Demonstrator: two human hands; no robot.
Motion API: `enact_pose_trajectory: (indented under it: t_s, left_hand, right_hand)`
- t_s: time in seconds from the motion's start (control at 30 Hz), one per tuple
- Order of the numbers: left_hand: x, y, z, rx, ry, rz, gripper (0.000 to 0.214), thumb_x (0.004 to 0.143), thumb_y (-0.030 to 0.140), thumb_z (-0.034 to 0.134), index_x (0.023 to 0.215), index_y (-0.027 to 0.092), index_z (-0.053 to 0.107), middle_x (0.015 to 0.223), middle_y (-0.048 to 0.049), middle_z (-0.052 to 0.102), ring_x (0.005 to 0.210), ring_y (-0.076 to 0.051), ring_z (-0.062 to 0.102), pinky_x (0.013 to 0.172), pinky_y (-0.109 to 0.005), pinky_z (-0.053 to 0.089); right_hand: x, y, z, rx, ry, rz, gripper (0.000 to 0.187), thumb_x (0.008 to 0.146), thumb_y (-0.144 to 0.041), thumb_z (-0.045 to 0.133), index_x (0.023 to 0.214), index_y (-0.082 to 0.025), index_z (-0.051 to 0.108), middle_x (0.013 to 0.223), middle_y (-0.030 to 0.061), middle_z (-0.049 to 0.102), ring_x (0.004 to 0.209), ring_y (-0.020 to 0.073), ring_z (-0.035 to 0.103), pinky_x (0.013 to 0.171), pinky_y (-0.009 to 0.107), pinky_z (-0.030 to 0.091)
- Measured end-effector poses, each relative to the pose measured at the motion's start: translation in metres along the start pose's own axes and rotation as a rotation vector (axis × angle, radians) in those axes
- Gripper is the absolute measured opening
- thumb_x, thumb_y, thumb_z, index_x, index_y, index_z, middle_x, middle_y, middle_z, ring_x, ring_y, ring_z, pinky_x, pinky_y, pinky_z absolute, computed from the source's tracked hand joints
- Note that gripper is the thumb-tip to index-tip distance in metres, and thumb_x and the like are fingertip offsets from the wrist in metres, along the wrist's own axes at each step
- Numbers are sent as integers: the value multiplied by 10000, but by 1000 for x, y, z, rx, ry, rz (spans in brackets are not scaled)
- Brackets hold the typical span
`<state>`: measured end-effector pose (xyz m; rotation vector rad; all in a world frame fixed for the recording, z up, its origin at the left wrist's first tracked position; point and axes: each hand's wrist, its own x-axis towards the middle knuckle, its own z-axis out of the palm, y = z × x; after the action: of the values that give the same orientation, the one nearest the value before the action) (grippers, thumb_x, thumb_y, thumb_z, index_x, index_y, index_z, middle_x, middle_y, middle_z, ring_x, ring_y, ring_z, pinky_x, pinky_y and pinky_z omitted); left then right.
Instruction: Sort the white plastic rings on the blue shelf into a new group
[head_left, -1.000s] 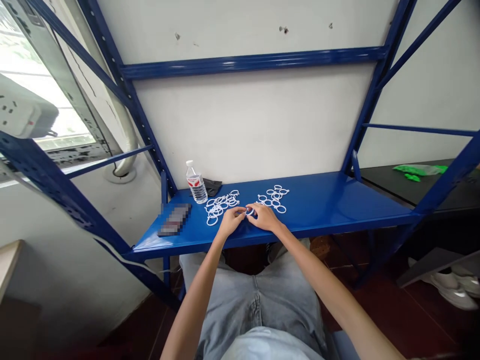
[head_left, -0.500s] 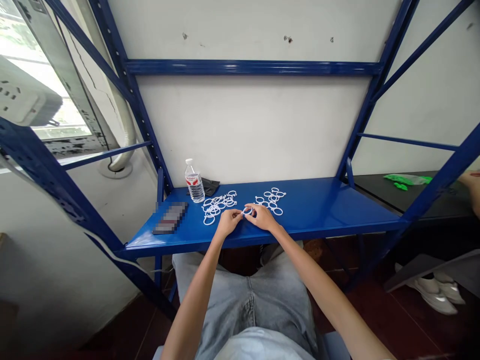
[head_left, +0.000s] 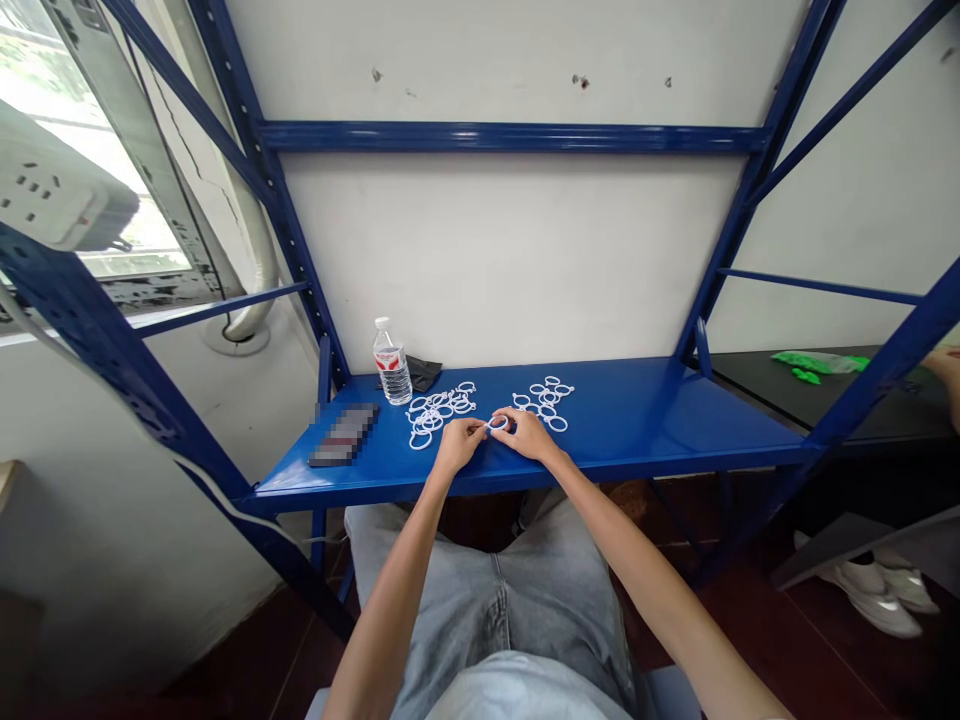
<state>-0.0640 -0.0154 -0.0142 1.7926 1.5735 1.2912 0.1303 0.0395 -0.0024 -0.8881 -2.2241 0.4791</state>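
Observation:
A white plastic ring (head_left: pixel 498 423) is held between my two hands over the front part of the blue shelf (head_left: pixel 622 410). My right hand (head_left: pixel 526 436) is closed round the ring's right side with thumb and fingers. With a pinch, my left hand (head_left: pixel 460 440) grips the ring's left edge, where a small tab seems to be; the detail is too small to tell. To the left lies a heap of several white rings (head_left: pixel 435 412), some overlapping. A second, looser group of white rings (head_left: pixel 546 400) lies just beyond my right hand.
A water bottle (head_left: pixel 393 370) stands at the back left beside a black pouch (head_left: pixel 423 374). A blurred-out dark phone-like object (head_left: pixel 343 436) lies at the left. Blue posts (head_left: pixel 724 250) frame the shelf. At far right, green items (head_left: pixel 817 362) and another person's hand (head_left: pixel 946 370) show.
The view has shifted slightly. Both hands keep their hold on the ring, with hardly any visible movement. The two groups of rings look the same.

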Motion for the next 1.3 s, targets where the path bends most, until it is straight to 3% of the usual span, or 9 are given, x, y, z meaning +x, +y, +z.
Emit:
enact_pose_trajectory:
  t_s: [0.13, 0.23, 0.3, 0.4, 0.53, 0.67, 0.73, 0.93, 1.3]
  left_hand:
    - [-7, 8, -9, 203, 106, 33, 254, 946, 299, 633, 1101, 182, 797, 945, -91, 801, 838, -250, 738, 828, -363, 556]
    - [-22, 8, -32, 497, 286, -24, 270, 966, 346, 626, 1154, 215, 771, 1060, -124, 762, 987, -300, 705, 858, -389, 532]
    - [-35, 3, -51, 681, 370, -117, 304, 946, 433, 663, 1129, 212, 762, 1121, -164, 720, 1078, -355, 662, 851, -406, 518]
    - [-53, -6, -75, 844, 306, -205, 315, 957, 482, 646, 1048, 199, 752, 1084, -174, 684, 1079, -373, 639, 815, -391, 498]
    - [-66, -9, -86, 794, 251, -187, 274, 1048, 355, 486, 1036, 214, 720, 1084, -131, 673, 990, -297, 664, 753, -333, 474]
    - [-59, 3, -71, 504, 214, 38, 237, 1053, 324, 463, 1027, 221, 674, 1098, -93, 688, 896, -227, 673, 782, -317, 484]
    - [-51, 10, -56, 360, 131, 165, 209, 1038, 305, 474, 992, 222, 659, 1051, -78, 699, 878, -219, 665, 792, -316, 489]
    - [-34, 8, -20, 72, -18, 260, 161, 1015, 293, 516, 989, 220, 657, 1011, -53, 718, 803, -189, 635, 749, -302, 491]
    - [-40, 5, -17, 148, 43, 211, 179, 1019, 255, 536, 1017, 223, 713, 1035, -54, 702, 749, -164, 623, 718, -287, 476]
  right_hand:
    - [1, 2, 1, -109, 225, 43, 416, 922, -268, 666, 1335, -216, 671, 1168, 99, 776, 1081, 293, 700, 993, 436, 534]
    - [4, 9, 2, -214, 490, 239, 572, 919, -271, 661, 1471, -155, 568, 1407, 204, 654, 1307, 398, 563, 1097, 586, 454]
    - [5, 13, 3, -245, 538, 309, 672, 899, -282, 684, 1533, -147, 507, 1525, 233, 545, 1392, 444, 472, 1102, 634, 435]
    - [4, 12, 5, -240, 509, 230, 631, 928, -276, 643, 1537, -173, 514, 1533, 210, 534, 1427, 428, 446, 1134, 633, 420]
    - [0, 4, 5, -116, 397, 67, 444, 992, -278, 566, 1425, -203, 629, 1359, 149, 679, 1269, 329, 613, 1089, 508, 507]
    - [-3, -4, 3, -9, 92, -97, 388, 991, -285, 619, 1370, -256, 697, 1166, 64, 779, 881, 216, 725, 903, 377, 577]
    - [-4, -6, 2, 31, -2, -128, 378, 996, -296, 627, 1362, -268, 717, 1144, 55, 800, 861, 214, 741, 902, 366, 572]
    - [0, -1, -1, 218, -79, -82, 304, 1028, -312, 554, 1172, -228, 809, 1093, 74, 826, 1011, 257, 766, 916, 358, 557]
    - [2, 4, -2, 318, -71, -16, 148, 930, -246, 647, 904, -208, 787, 882, 47, 810, 816, 214, 732, 767, 306, 513]
